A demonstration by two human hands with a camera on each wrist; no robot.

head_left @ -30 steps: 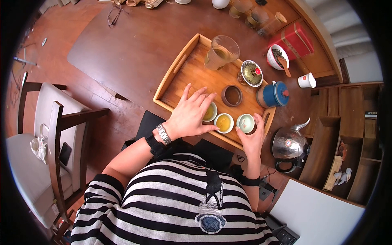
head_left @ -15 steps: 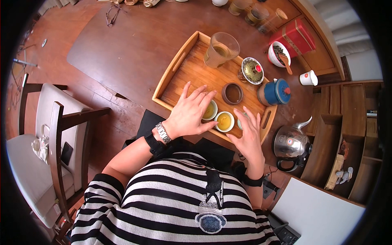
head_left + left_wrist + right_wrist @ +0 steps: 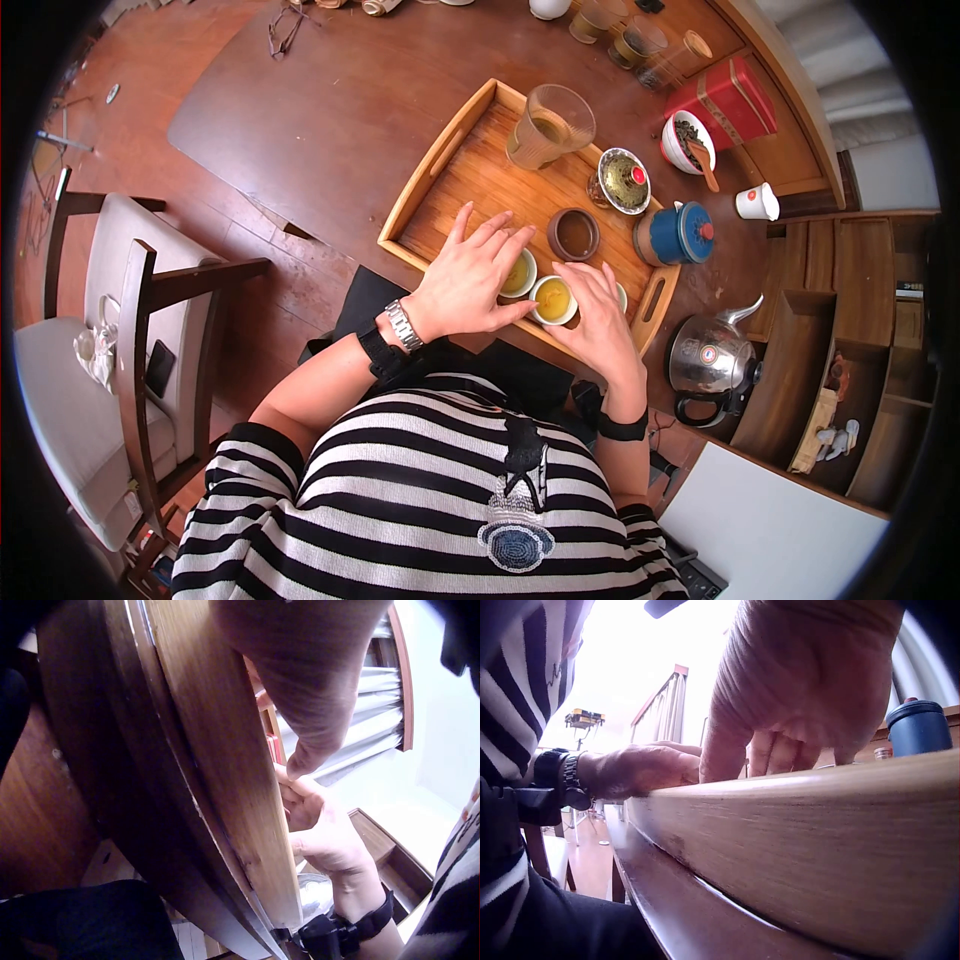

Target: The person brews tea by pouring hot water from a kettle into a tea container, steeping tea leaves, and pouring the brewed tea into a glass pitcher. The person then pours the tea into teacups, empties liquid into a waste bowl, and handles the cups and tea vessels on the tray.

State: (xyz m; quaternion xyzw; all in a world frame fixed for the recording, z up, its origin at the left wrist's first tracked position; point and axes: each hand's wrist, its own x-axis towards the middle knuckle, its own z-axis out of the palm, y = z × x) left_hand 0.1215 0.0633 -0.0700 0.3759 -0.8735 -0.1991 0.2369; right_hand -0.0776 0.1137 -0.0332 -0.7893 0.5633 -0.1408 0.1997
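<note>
On the wooden tray (image 3: 450,165), a row of small pale cups stands along the near side. The left hand (image 3: 465,278) lies over the left cup (image 3: 518,274), fingers spread and fairly straight, partly hiding it; its thumb reaches toward the middle cup (image 3: 553,300). Around that middle cup, which holds yellow liquid, the right hand (image 3: 603,325) has its thumb at the near side and fingertips at the far rim. Behind the right fingers, only a sliver of the right cup (image 3: 622,297) shows. In both wrist views the tray wall hides the cups.
Farther back on the tray are a brown cup (image 3: 573,234), a glass pitcher (image 3: 545,130) and a lidded bowl (image 3: 622,182). At its right end is a blue canister (image 3: 682,233). A steel kettle (image 3: 708,355) stands right of the tray, near a tea-leaf bowl (image 3: 680,150).
The right hand has left the right cup and moved left to the middle cup, its fingers closing in around it. The left hand has kept its place and pose.
</note>
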